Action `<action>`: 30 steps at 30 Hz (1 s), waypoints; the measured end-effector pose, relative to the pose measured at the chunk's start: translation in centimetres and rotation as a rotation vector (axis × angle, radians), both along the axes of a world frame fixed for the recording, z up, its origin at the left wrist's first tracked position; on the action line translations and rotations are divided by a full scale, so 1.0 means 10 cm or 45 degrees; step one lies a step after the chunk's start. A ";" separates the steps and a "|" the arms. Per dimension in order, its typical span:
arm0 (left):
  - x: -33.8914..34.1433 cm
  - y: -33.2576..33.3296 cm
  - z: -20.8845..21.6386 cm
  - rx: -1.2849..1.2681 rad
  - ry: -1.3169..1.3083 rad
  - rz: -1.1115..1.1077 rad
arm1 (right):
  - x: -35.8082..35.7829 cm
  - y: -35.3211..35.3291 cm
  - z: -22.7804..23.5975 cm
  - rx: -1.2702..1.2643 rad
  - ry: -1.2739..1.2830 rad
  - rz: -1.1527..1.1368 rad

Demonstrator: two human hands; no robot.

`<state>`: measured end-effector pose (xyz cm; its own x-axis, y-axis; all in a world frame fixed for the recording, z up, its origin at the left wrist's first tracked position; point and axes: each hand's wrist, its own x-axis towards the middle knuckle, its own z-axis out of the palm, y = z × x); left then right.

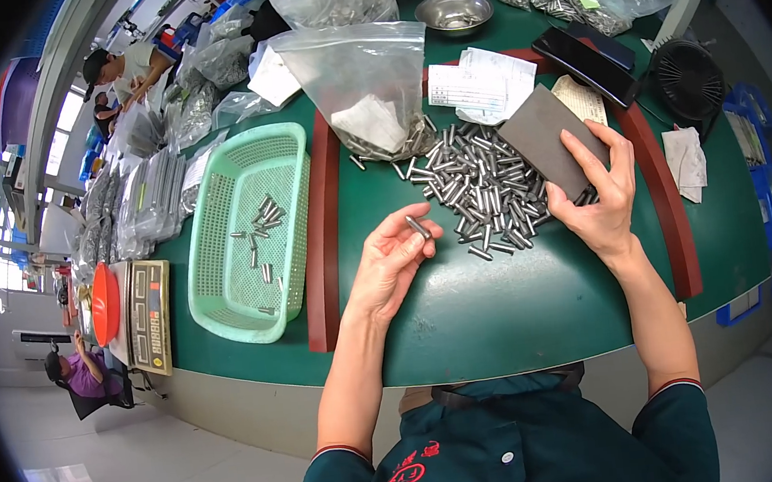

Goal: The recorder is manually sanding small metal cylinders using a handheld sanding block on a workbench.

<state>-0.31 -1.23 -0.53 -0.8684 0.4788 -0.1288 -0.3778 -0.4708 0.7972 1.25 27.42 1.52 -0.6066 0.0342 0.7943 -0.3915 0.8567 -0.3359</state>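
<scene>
Head view: your left hand (391,261) pinches one steel pin (418,228); your right hand (597,191) grips a grey block (551,140) against the pin pile (483,185) beyond. Nudge that block carelessly and pins could roll across the counter (504,304).

The table (504,313) is dark green with a reddish-brown wooden border (320,247). At nine o'clock a basket (219,248) is pale mint green with a fine mesh pattern. The pile of pins (483,185) at the centre is shiny silver, and the left hand (393,263) holds one silver pin (418,228). The right hand (597,197) holds a flat grey-brown block (548,137). At twelve o'clock a bowl (454,11) is silver. The bags (361,76) are clear. At ten o'clock, an orange dish (105,303) sits by a beige scale (151,315). The sleeves (673,418) are dark teal with red trim.
</scene>
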 end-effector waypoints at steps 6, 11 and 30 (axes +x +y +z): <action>0.03 0.01 0.01 0.044 -0.050 0.007 | 0.04 -0.02 -0.02 0.031 -0.095 0.023; 0.05 -0.02 0.02 0.019 -0.057 0.039 | 0.01 -0.02 -0.04 0.038 -0.046 0.019; 0.08 -0.01 0.00 -0.072 -0.087 0.019 | 0.01 -0.01 -0.05 0.016 -0.075 0.035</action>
<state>0.46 -1.37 -0.51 -0.8636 0.4561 -0.2147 -0.4256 -0.4315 0.7954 1.35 27.29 1.00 -0.6530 0.0073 0.7573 -0.3945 0.8503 -0.3484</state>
